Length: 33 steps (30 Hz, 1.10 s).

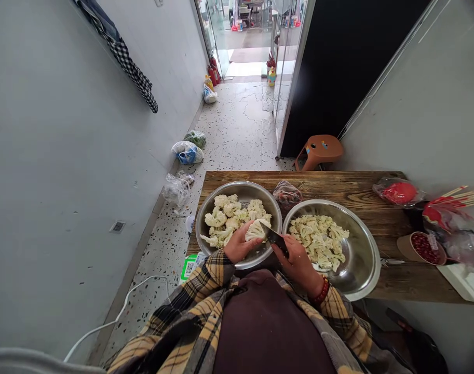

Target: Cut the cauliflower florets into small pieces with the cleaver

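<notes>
My left hand is closed around a cauliflower floret, held over the near rim of the left steel bowl. My right hand grips a knife, and its blade touches the floret. The left bowl holds several large cauliflower pieces. The right steel bowl holds several smaller cut florets. Both bowls sit on a wooden table.
A plastic bag lies between the bowls at the back. At the table's right are a red-lidded bag, skewers and a cup of red seeds. An orange stool stands behind. Bags lie along the left wall.
</notes>
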Each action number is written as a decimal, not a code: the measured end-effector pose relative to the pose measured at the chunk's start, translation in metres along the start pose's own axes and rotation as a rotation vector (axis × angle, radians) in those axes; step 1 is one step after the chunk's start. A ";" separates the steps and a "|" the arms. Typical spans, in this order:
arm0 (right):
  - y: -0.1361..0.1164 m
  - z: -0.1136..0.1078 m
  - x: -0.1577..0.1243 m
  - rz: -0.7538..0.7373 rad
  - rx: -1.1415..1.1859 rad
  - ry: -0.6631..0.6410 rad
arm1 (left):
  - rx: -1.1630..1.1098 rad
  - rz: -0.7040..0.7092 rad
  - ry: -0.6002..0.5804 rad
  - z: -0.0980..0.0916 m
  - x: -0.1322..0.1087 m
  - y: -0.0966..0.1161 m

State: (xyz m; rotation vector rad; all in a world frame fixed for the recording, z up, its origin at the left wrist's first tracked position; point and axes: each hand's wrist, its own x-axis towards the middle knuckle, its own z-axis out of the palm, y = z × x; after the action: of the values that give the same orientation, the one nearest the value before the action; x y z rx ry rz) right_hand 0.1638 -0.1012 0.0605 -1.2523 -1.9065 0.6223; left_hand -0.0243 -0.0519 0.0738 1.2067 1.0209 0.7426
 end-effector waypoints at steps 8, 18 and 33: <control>0.005 -0.008 -0.009 0.008 0.050 -0.036 | 0.159 0.043 -0.005 0.001 0.002 0.002; 0.016 -0.013 -0.014 0.026 -0.022 -0.013 | 0.282 0.011 0.101 0.015 0.014 -0.011; 0.031 -0.013 -0.024 0.085 0.019 0.043 | 0.403 0.054 -0.003 0.046 0.014 -0.011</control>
State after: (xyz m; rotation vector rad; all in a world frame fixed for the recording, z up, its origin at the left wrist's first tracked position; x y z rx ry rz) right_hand 0.1968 -0.1109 0.0372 -1.3301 -1.8158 0.6507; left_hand 0.0224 -0.0600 0.0614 1.5848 1.1752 0.5908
